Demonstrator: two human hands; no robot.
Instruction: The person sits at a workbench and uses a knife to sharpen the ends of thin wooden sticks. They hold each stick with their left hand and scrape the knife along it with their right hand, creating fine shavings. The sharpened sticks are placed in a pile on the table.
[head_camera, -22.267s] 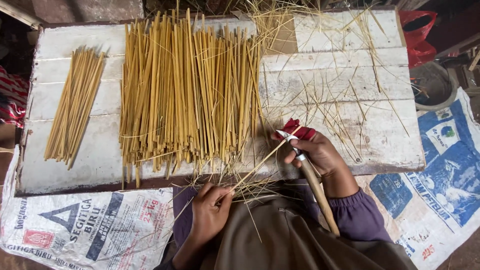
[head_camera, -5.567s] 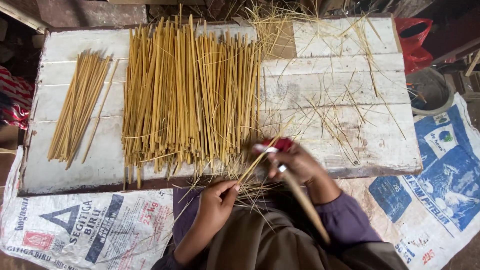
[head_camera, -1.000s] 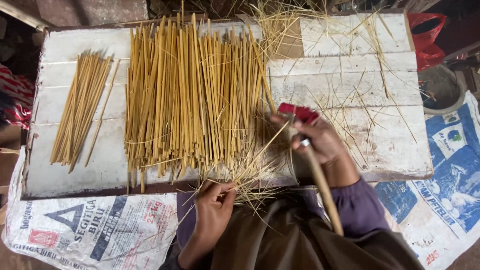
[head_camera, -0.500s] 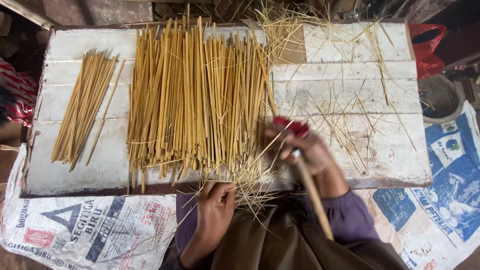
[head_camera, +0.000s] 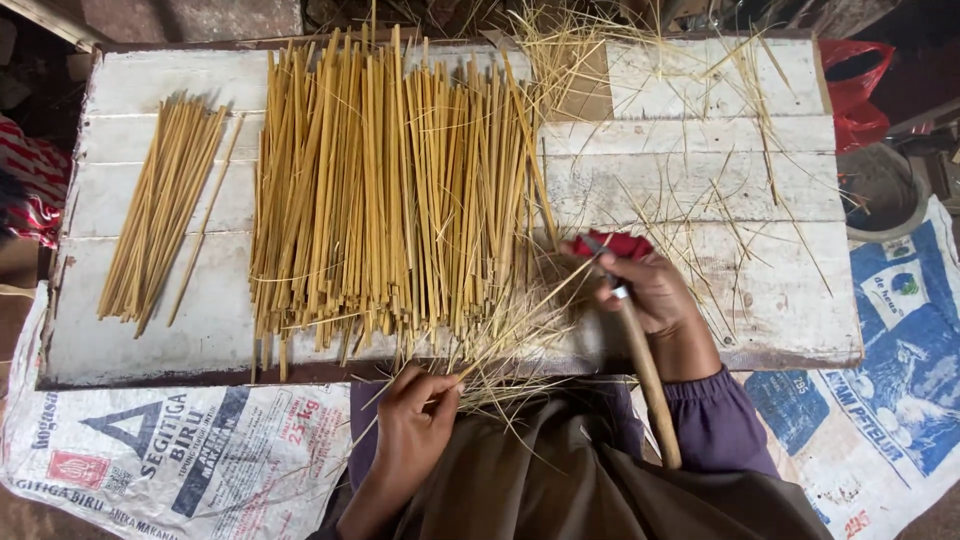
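Observation:
My left hand (head_camera: 418, 418) pinches the near end of a thin bamboo strip (head_camera: 520, 320) at the board's front edge. My right hand (head_camera: 650, 290) grips a knife (head_camera: 640, 350) with a long wooden handle and a red wrap near the blade, and the blade meets the strip's far end. A large pile of yellow bamboo strips (head_camera: 390, 190) lies on the white wooden board (head_camera: 700, 130) just left of my right hand. A smaller bundle of strips (head_camera: 160, 230) lies at the board's left side. Thin shavings gather around both hands.
Loose fine shavings (head_camera: 720, 180) are scattered over the right half of the board. Printed woven sacks (head_camera: 150, 460) cover the ground at the front left and right. A round grey basin (head_camera: 880, 190) and a red bag (head_camera: 860, 80) sit beyond the board's right edge.
My right hand with the knife has shifted slightly along the strip, away from the big pile. The left hand stays at the board's front edge holding the strip.

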